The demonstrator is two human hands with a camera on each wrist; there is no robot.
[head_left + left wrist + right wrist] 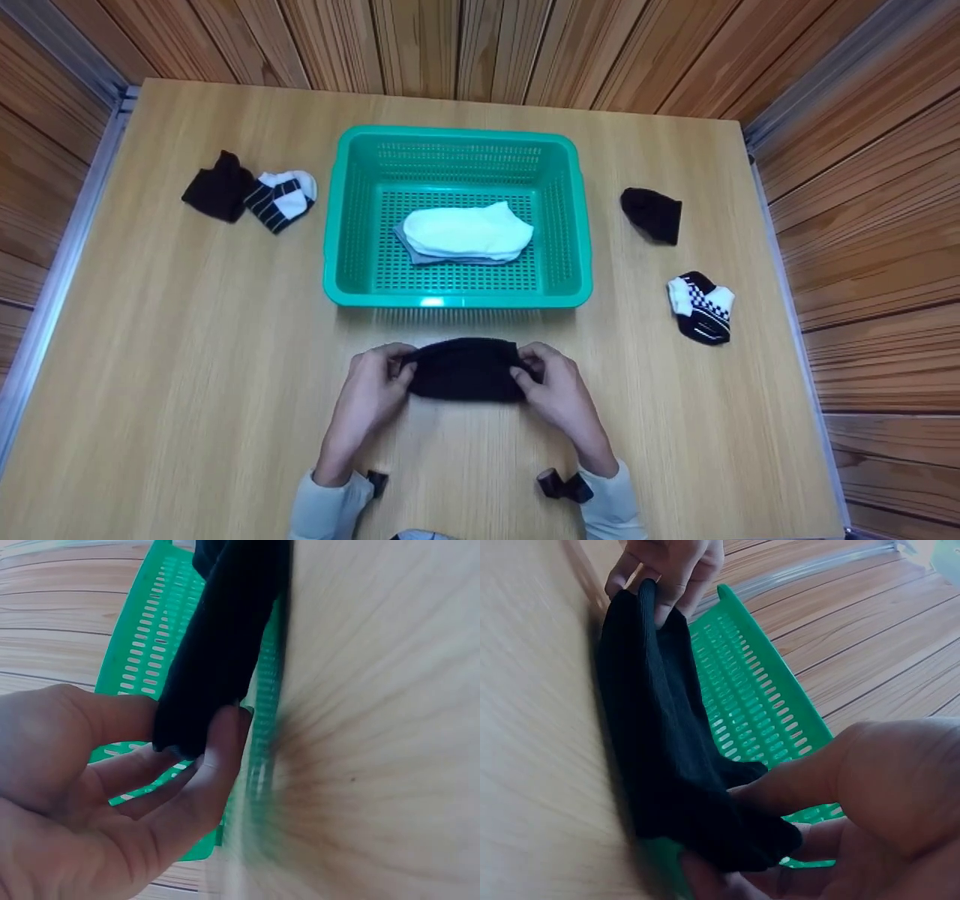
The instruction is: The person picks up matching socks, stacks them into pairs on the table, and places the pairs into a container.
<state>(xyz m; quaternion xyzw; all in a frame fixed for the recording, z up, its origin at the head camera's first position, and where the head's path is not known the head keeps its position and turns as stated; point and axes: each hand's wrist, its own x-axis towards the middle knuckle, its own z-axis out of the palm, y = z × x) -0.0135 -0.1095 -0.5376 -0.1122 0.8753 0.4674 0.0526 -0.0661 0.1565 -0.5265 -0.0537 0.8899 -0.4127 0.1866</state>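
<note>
A black sock (466, 369) is stretched sideways between both hands in front of the green basket. At its left end my left hand (379, 379) pinches the fabric between thumb and fingers. My right hand (553, 382) grips the opposite end the same way. In the left wrist view the black sock (225, 652) looks doubled over, held close above the tabletop. Seen from the right wrist, the sock (660, 735) hangs in folded layers, with thumb and fingertips on its near end.
The green basket (457, 301) holds a white sock (469, 231) lying on grey fabric. Left of it lie a black sock (219, 187) and a striped black-and-white sock (281, 201). On the right are another black sock (652, 215) and a checkered sock (703, 307). Wooden panels surround the table.
</note>
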